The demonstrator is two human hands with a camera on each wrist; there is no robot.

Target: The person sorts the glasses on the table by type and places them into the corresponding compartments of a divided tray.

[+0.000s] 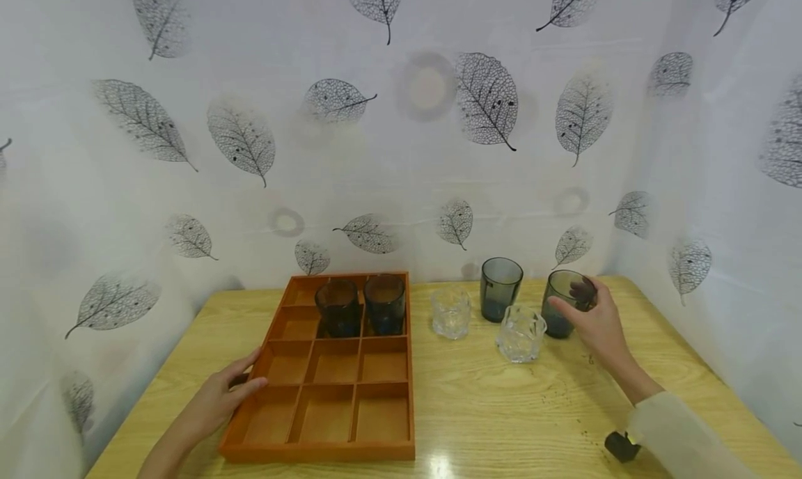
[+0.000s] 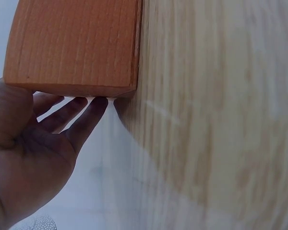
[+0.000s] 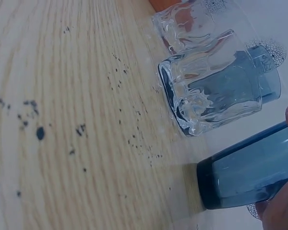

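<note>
My right hand [image 1: 598,322] holds a smoky grey drinking glass [image 1: 560,319] near its rim, thumb on one side and fingers round the other. In the right wrist view this glass [image 3: 249,167] is upright, its base at the tabletop. My left hand [image 1: 216,399] grips the left wall of an orange-brown wooden compartment tray [image 1: 319,453], thumb over the rim. In the left wrist view its fingers [image 2: 89,122] lie against the tray's outer side. Two dark glasses [image 1: 338,308] stand side by side in the tray's second row from the back, in the middle and right compartments.
Right of the tray stand two clear faceted glasses [image 1: 451,313] and another smoky glass [image 1: 500,291] behind them. Dark specks [image 3: 40,133] dot the wooden table [image 1: 489,416]. A small black object [image 1: 622,446] is beside the right sleeve. Leaf-patterned curtains [image 1: 401,159] enclose the table.
</note>
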